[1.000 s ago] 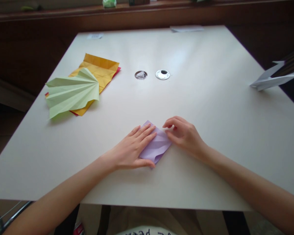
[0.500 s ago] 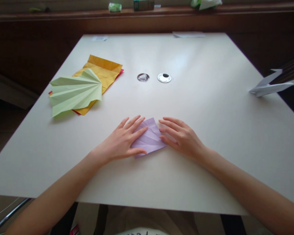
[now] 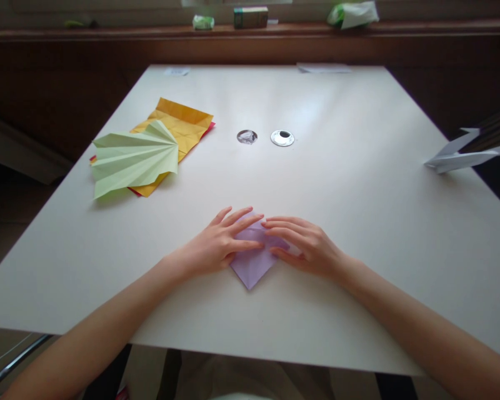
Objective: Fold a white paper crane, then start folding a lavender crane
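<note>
A folded lilac paper (image 3: pixel 252 262) lies on the white table (image 3: pixel 358 183) near its front edge, one corner pointing toward me. My left hand (image 3: pixel 219 244) rests flat on the paper's left part, fingers spread. My right hand (image 3: pixel 304 244) lies flat on its right part. The fingertips of both hands meet over the paper's upper middle, and much of the sheet is hidden beneath them.
A pleated pale green paper fan (image 3: pixel 135 158) lies on yellow and red sheets (image 3: pixel 179 123) at the left. Two round metal grommets (image 3: pixel 264 137) sit mid-table. A white folded paper (image 3: pixel 462 156) is at the right edge. Small boxes and packets stand on the far ledge (image 3: pixel 250 16).
The lilac paper has turned so a corner points toward me. Both hands moved together over it until their fingertips meet. The view tilted slightly down.
</note>
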Demonstrator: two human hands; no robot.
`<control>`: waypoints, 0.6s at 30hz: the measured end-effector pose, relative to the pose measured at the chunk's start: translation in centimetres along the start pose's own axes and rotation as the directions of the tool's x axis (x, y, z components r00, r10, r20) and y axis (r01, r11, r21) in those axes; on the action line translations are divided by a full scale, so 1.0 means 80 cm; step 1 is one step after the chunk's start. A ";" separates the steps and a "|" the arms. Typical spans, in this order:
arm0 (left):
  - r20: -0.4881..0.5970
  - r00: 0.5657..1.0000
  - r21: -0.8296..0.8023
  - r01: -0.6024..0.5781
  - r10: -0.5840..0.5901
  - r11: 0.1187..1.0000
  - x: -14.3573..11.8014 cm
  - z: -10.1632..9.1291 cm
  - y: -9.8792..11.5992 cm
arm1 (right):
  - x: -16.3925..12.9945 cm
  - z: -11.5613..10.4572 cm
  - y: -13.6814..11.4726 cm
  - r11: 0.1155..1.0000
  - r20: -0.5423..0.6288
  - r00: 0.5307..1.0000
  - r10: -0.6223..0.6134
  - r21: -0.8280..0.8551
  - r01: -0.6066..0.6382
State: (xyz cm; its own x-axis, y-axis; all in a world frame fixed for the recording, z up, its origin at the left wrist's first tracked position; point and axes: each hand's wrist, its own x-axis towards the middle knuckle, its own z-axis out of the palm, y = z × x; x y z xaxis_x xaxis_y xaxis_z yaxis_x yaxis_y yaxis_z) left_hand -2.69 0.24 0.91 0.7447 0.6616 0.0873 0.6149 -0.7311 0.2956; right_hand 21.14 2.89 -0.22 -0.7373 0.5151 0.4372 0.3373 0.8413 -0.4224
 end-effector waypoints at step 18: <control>0.081 0.993 -0.003 0.087 -0.086 0.996 -0.004 0.002 -0.016 | -0.001 0.006 0.006 0.981 -0.013 0.988 0.156 -0.116 -0.157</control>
State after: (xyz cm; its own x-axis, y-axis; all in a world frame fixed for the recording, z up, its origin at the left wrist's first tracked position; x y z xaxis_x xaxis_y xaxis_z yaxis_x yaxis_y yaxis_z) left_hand -3.66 0.89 0.34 0.7075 0.7066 -0.0154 0.6762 -0.6704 0.3053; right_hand 21.07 3.16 -0.86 -0.6677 0.6425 0.3760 0.5144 0.7633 -0.3908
